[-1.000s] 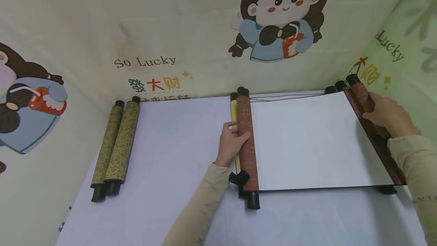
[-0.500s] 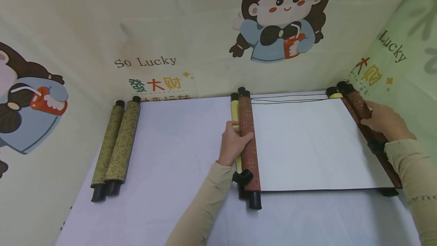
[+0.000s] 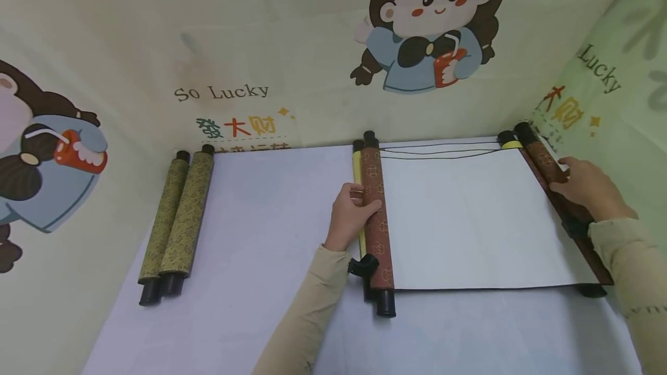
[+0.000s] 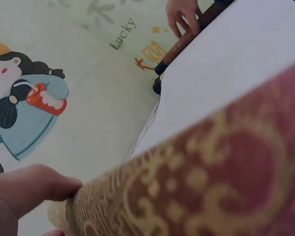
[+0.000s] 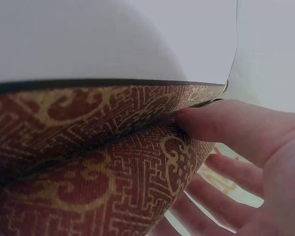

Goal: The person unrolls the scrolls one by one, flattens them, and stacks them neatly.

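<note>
Right-hand roll (image 3: 541, 155) has shifted inward over the last second, baring a yellow band (image 3: 510, 144) by its far end. White sheet (image 3: 479, 219) lies open on the table (image 3: 260, 247), joining it to the left-hand roll (image 3: 379, 236). Main risk: skewed winding, since the right one looks aslant. My left hand (image 3: 348, 219) pinches its roll, my right hand (image 3: 594, 190) grips the other; slackened fingers might cause slipping. Dark cords (image 3: 443, 158) could snag inside.
</note>
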